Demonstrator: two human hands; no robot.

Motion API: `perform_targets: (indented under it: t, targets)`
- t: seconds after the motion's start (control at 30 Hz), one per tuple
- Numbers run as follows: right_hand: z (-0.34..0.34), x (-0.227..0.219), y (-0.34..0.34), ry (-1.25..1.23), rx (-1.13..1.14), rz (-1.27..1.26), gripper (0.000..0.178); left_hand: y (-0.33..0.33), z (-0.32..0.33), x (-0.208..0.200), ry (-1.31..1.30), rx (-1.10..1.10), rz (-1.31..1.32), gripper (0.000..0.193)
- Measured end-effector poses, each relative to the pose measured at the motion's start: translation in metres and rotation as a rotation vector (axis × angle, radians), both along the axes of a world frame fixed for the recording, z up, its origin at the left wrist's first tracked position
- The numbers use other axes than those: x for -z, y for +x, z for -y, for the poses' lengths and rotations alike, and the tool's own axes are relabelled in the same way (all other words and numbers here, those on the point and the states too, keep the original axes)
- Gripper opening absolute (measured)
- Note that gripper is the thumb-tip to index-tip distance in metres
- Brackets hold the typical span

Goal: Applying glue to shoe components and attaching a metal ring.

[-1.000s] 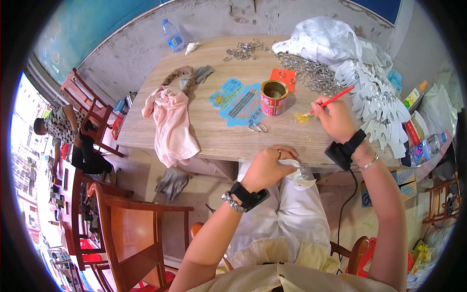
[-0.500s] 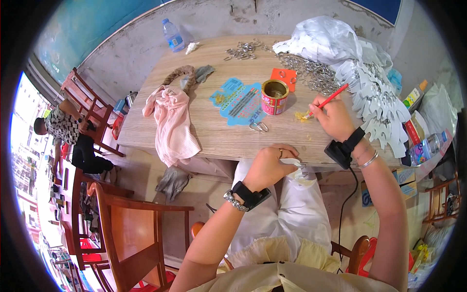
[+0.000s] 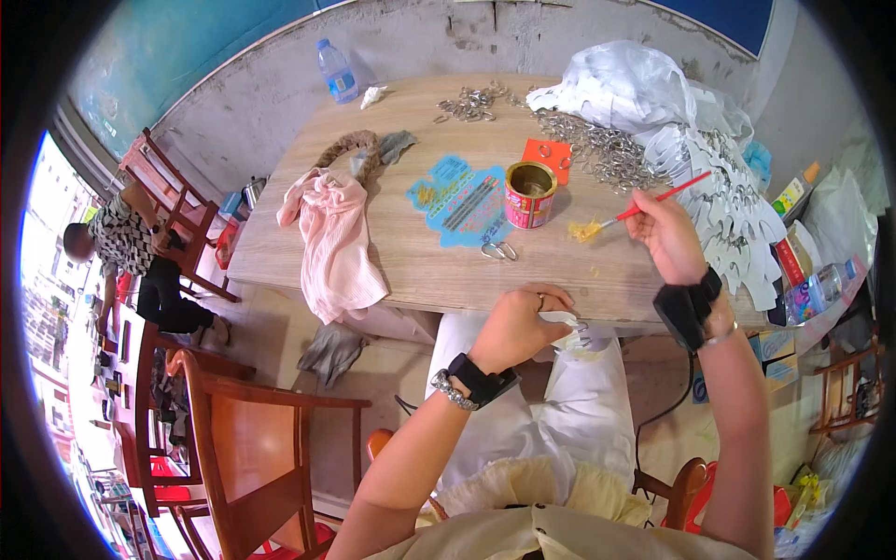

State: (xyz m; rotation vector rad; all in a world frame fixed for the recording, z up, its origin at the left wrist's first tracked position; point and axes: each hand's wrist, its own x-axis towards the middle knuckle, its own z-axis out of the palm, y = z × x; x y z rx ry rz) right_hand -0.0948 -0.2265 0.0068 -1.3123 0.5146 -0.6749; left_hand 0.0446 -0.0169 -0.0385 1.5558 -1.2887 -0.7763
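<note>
My right hand [image 3: 666,235] grips a thin red-handled paintbrush [image 3: 665,196], its bristle end touching a yellow, glue-like smear [image 3: 585,230] on the tabletop. At the table's near edge, above my lap, my left hand [image 3: 521,327] is closed on a small white piece [image 3: 571,334] with a bit of metal on it; part of that piece is hidden by the fingers. Left of the smear stands an open pink-and-gold tin can [image 3: 529,195]. A pair of metal rings [image 3: 498,250] lies in front of the can.
Metal rings [image 3: 597,145] are heaped at the back right, beside a pile of white cut pieces [image 3: 723,215] and a plastic bag [image 3: 625,79]. A blue printed card [image 3: 462,210], a pink cloth [image 3: 336,243] and a water bottle [image 3: 337,71] lie leftward. A seated person [image 3: 131,229] is far left.
My right hand has moved slightly right and down, and the brush now lies flatter with its tip on the smear. My left hand stays near the edge, the white piece tilted differently.
</note>
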Motion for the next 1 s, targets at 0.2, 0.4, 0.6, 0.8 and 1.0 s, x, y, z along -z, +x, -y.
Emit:
perform_targets:
  t: [0.2,0.4,0.6,0.8,1.0]
  targets:
    - [-0.059,-0.046,-0.030,0.192,0.004,0.147,0.023,-0.006,-0.008,-0.005,-0.019,-0.057,-0.046,0.025]
    - [-0.085,-0.070,-0.061,-0.059,-0.107,0.248,0.025,-0.022,-0.030,-0.036,-0.156,-0.096,0.158,0.023]
    - [-0.115,-0.082,-0.082,-0.264,-0.112,0.205,0.025,-0.041,-0.067,-0.077,-0.195,-0.072,0.082,0.018]
    - [-0.134,-0.087,-0.088,-0.394,-0.158,0.202,0.036,-0.052,-0.088,-0.091,-0.143,0.034,-0.054,0.012]
    - [-0.134,-0.091,-0.091,-0.493,-0.130,0.160,0.036,-0.058,-0.093,-0.100,-0.192,0.055,-0.017,0.016]
